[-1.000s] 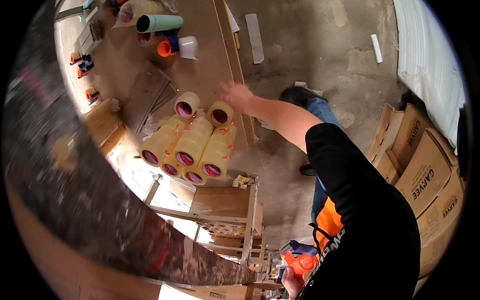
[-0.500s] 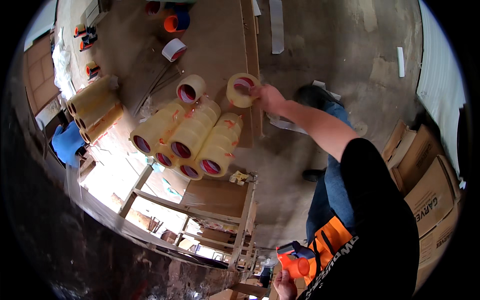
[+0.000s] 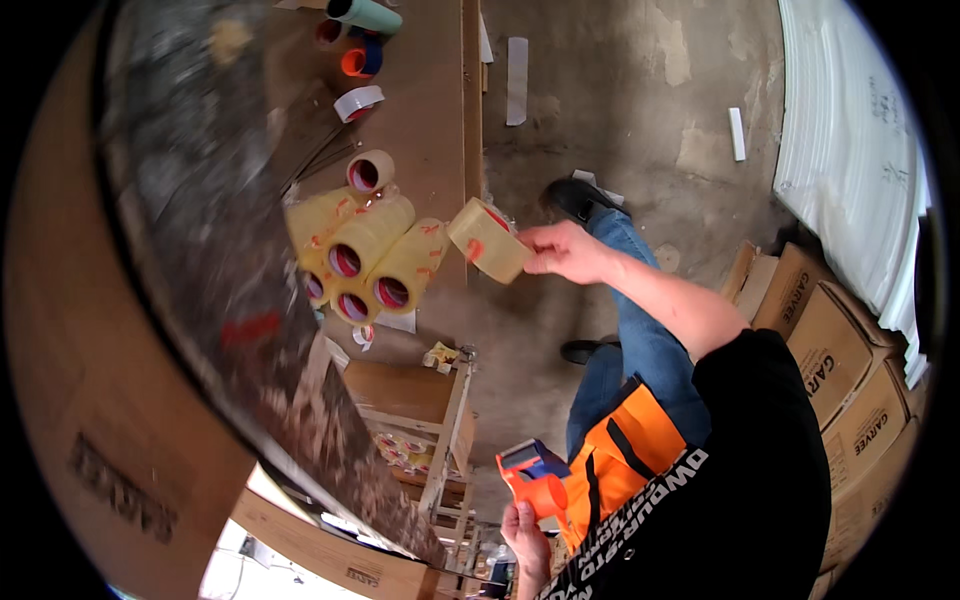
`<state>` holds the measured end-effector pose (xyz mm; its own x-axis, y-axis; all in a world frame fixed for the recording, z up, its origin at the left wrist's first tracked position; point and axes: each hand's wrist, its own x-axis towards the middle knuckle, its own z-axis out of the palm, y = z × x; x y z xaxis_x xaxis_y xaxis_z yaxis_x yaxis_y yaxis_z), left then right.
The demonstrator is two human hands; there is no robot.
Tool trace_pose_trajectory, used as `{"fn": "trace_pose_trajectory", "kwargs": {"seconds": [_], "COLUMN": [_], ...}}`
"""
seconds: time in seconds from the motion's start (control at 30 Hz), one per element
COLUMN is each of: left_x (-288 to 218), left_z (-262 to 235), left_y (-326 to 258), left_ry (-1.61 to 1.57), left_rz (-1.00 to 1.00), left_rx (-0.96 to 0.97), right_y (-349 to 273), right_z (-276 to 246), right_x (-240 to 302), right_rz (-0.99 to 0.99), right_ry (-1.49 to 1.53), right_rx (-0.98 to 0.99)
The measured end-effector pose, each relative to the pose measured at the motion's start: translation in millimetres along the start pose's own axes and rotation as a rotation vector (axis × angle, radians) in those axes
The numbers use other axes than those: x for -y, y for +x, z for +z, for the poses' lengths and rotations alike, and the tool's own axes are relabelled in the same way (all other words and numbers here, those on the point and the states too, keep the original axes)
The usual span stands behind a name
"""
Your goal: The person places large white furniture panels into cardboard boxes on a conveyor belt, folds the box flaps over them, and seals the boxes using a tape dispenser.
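My right hand (image 3: 568,250) grips a wide roll of clear packing tape (image 3: 488,243), tilted beside the brown tabletop's edge (image 3: 472,120). Lower down, my left hand (image 3: 527,540) holds an orange tape dispenser (image 3: 543,494) with a dark blue part at its top, close to my orange apron-like garment (image 3: 625,450). I see no tape roll on the dispenser. Just left of the held roll, long stacks of clear tape rolls (image 3: 380,255) lie on the tabletop, their red-lined cores showing. A single tape roll (image 3: 370,171) stands behind them.
A white roll (image 3: 358,103), an orange-and-blue item (image 3: 360,60) and a teal roll (image 3: 365,14) lie farther along the tabletop. A worn dark surface (image 3: 225,250) and a cardboard box (image 3: 120,400) fill the left. Folded cartons (image 3: 850,400) stand right; a wooden rack (image 3: 440,440) stands below.
My right hand has drawn the tape roll away from the stacks and turned it more side-on. The dispenser stays in my left hand. The view has swung, bringing the box and dark surface in.
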<state>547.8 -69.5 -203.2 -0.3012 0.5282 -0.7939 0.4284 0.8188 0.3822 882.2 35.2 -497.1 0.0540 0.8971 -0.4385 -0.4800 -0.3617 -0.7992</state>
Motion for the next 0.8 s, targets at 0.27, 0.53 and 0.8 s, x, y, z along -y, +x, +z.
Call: {"fn": "trace_pose_trajectory", "kwargs": {"seconds": [0.27, 0.53, 0.8], "left_x": [-5.0, 4.0, 42.7], "left_z": [-23.1, -91.8, -187.5], "left_y": [-45.0, -100.3, -155.3], "left_ry": [-0.109, -0.884, -1.212], "left_rz": [0.529, 1.039, 1.157], "left_rx": [-0.020, 0.128, 0.378], "right_y": [-183.5, -334.9, -385.9], "right_z": [115.5, 312.4, 438.9], "right_x": [114.5, 184.9, 179.0], "right_rz": [-0.476, -0.890, -1.116], "right_ry": [-0.393, -0.649, -0.848], "right_rx": [-0.037, 0.167, 0.226]}}
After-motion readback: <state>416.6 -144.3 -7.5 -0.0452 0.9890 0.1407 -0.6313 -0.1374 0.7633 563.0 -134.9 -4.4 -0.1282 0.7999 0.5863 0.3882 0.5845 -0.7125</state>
